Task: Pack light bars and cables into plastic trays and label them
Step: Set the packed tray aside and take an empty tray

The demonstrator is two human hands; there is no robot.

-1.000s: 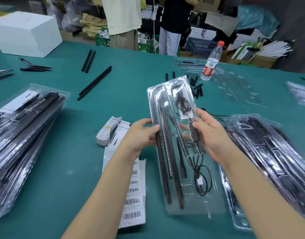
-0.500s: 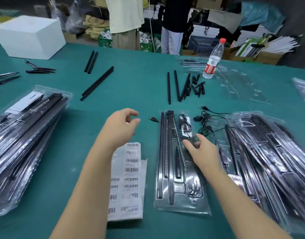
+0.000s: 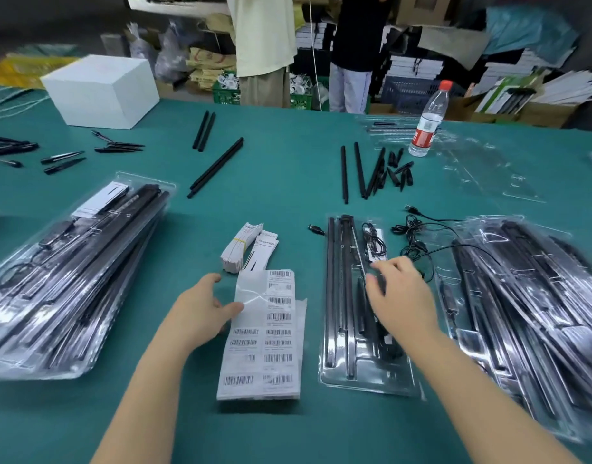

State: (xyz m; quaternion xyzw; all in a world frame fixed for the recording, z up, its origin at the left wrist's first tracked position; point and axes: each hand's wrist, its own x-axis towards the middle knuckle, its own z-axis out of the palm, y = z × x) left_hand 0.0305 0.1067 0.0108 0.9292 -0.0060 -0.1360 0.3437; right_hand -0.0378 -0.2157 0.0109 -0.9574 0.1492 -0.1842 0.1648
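Note:
A clear plastic tray [image 3: 361, 380] lies flat on the green table in front of me, holding black light bars [image 3: 331, 286] and a coiled black cable [image 3: 375, 241]. My right hand [image 3: 400, 293] rests on the tray's middle with its fingers spread over the contents. A sheet of barcode labels [image 3: 264, 346] lies left of the tray. My left hand [image 3: 201, 309] touches that sheet's left edge, thumb on the paper, fingers loosely bent.
Stacks of packed trays sit at left [image 3: 63, 276] and right [image 3: 529, 309]. Small card bundles [image 3: 241, 246] lie above the label sheet. Loose black bars [image 3: 217, 169], spikes [image 3: 398, 172], cables [image 3: 415, 229], a water bottle [image 3: 428, 118], empty trays [image 3: 495, 169] and a white box [image 3: 100, 90] lie farther back.
The tray was held up in both hands, then laid flat on the table. My left hand let go, moved left and came down onto the label sheet. My right hand stays on the tray.

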